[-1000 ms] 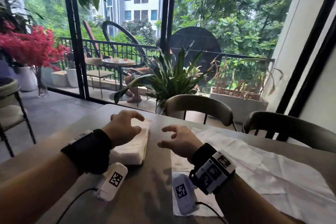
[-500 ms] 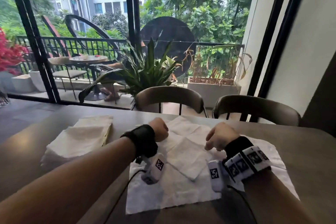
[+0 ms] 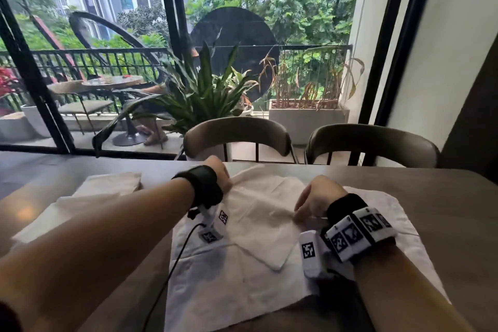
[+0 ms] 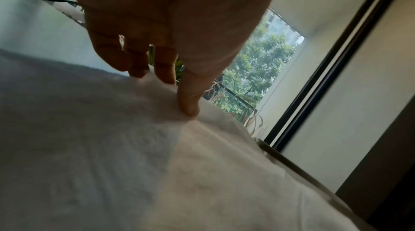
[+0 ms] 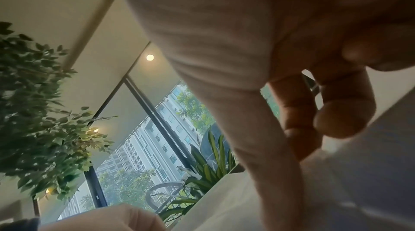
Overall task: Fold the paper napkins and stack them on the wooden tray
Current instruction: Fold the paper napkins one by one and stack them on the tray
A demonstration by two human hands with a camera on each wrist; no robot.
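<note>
I've left the folded stack (image 3: pixel 107 191) and moved right of it; both hands' fingers (image 4: pixel 188 100) now pinch the next napkin (image 3: pixel 258 221), starting its fold

Folded napkin stack (image 3: pixel 89 194) lies left on desk (image 3: pixel 444 213); spread napkins (image 3: pixel 258 224) lie centre, right of it. 2 chairs (image 3: pixel 237 132) stand behind desk.

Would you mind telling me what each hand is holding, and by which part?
Both hold the top napkin: the left hand pinches its far left edge, the right hand its right edge.
</note>
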